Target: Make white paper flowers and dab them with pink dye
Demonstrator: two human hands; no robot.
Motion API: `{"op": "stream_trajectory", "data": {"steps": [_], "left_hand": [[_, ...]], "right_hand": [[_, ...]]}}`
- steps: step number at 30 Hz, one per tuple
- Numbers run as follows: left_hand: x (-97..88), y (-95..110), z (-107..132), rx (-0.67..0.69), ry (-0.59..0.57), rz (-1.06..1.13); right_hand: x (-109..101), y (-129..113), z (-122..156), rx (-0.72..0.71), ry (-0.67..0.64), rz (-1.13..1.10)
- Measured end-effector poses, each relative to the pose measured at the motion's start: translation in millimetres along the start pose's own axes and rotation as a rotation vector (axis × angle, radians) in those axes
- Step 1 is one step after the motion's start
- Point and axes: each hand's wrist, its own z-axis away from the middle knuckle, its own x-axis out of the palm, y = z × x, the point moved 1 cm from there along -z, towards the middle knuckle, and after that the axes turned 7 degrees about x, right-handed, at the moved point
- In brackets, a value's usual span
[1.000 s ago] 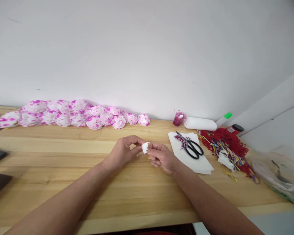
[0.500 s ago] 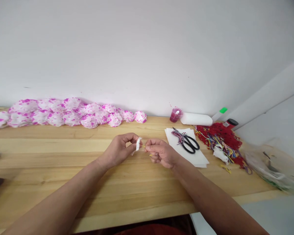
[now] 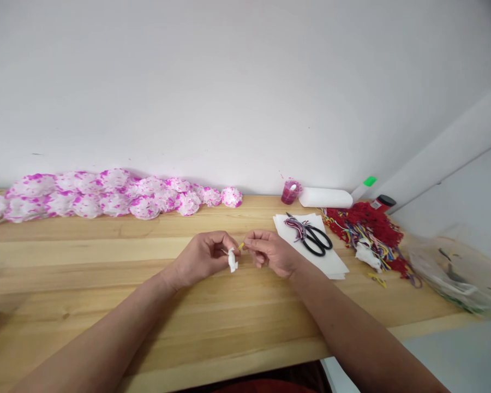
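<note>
My left hand (image 3: 204,255) pinches a small folded strip of white paper (image 3: 232,260) between thumb and fingertips, above the wooden table (image 3: 180,338). Close on its right, my right hand (image 3: 272,251) is closed, thumb and forefinger pinching a short yellow string (image 3: 241,246). The string reaches across the small gap to the left fingertips by the white paper. Whether it is looped around the paper is too small to tell. Black-handled scissors (image 3: 317,240), with purple and white yarn over their blades, rest on white sheets (image 3: 331,267) right of my right hand.
Pink-spotted white paper puffs (image 3: 114,203) line the wall at the left. Along the back stand a cup of magenta liquid (image 3: 290,194) and a white roll (image 3: 326,197). Red and mixed-colour yarn (image 3: 378,229), a black-lidded container (image 3: 383,203) and a clear plastic bag (image 3: 458,273) lie to the right.
The white paper strip has turned and now hangs lower at the left fingertips. My right fingers have shifted slightly, still pinching the yellow string. The view has moved a little.
</note>
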Motion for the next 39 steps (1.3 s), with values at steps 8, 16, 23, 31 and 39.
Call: {"op": "stream_trajectory", "data": {"steps": [8, 16, 23, 31, 39], "left_hand": [[-3.3, -2, -2, -0.135, 0.089, 0.246], [0.7, -11, -4, -0.228, 0.04, 0.172], [0.2, -10, -5, -0.205, 0.171, 0.377], [-1.0, -13, -6, -0.2, 0.147, 0.503], [-3.2, -22, -1, -0.276, 0.07, 0.425]], "right_hand": [[2, -4, 6, -0.049, 0.019, 0.018], [5, -1, 6, -0.079, 0.037, 0.048], [9, -5, 9, -0.054, 0.05, -0.038], [7, -2, 6, -0.046, 0.114, -0.059], [11, -4, 8, -0.053, 0.172, -0.073]]}}
